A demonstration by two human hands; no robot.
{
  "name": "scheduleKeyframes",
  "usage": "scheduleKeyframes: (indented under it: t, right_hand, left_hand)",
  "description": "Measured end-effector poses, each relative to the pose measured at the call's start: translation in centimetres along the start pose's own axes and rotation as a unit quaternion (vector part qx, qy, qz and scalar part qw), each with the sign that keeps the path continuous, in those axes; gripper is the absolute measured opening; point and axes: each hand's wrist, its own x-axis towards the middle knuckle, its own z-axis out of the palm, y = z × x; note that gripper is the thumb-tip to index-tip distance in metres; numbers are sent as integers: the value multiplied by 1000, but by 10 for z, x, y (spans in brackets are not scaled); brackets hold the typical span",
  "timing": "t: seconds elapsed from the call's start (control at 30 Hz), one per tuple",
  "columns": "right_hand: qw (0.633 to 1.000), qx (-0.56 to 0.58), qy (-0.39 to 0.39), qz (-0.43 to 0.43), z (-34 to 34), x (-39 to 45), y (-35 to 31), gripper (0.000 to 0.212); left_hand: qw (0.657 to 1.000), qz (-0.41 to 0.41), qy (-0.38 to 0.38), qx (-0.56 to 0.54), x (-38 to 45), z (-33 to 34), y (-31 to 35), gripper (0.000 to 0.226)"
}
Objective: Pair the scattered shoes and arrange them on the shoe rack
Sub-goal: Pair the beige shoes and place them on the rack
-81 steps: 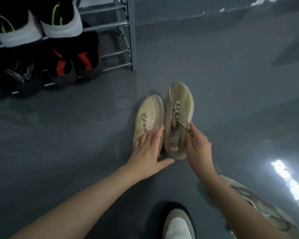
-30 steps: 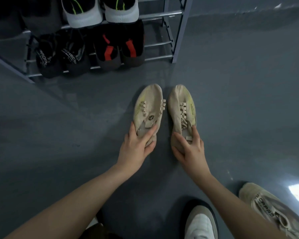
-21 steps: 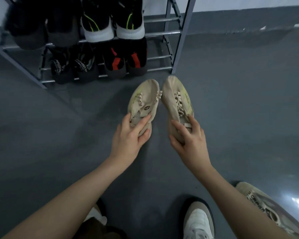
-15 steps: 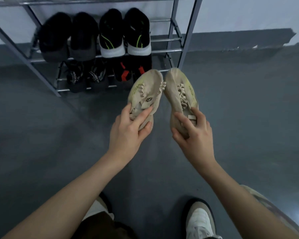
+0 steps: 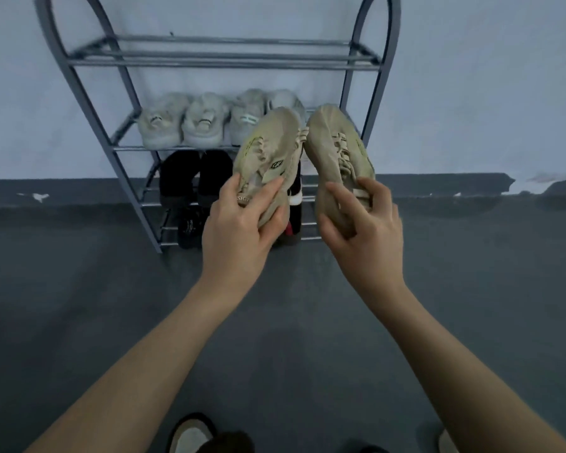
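Two beige sneakers with yellow-green marks are up in the air in front of the grey metal shoe rack (image 5: 79,62). My left hand (image 5: 239,230) grips the left beige sneaker (image 5: 268,148) by its heel. My right hand (image 5: 363,230) grips the right beige sneaker (image 5: 337,148) the same way. Their toes point up and touch near the tips. On the rack's second shelf sit light grey shoes (image 5: 183,122). Black shoes (image 5: 193,174) fill the shelves below, partly hidden behind the held pair. The top shelf (image 5: 223,55) carries nothing.
The rack stands against a pale wall (image 5: 471,76) with a dark base strip. Grey floor (image 5: 79,322) spreads all around. My own shoe (image 5: 190,436) shows at the bottom edge.
Both hands lifted the beige pair off the floor and raised it toward the rack. The view tilted up, so the upper shelves now show.
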Motion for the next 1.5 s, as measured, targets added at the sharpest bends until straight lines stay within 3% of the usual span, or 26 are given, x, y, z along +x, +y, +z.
scheduleKeyframes:
  t: [0.4,0.7,0.87,1.03,1.17,1.5]
  right_hand:
    - [995,68,8,-72,44,129,-89,38]
    - [993,65,-31,-92,131,222,-117,39]
    - [994,43,-63,-79,181,254,-127,42]
    - [985,163,-57,-14,203,253,-123,57]
    - [995,77,-55,-21,204,237,-117,59]
    - [999,25,-1,-28,215,256,-131,42]
  left_hand:
    - [994,-22,108,14,111,-84,-32,41]
    - [990,-59,96,89,212,-101,-110,39]
    - [991,-76,92,67,252,-94,-148,38]
    - [989,-101,50,98,250,-88,-167,44]
    - [993,-85,40,74,237,-90,-172,55]
    - [991,-26,130,-18,257,-88,-178,41]
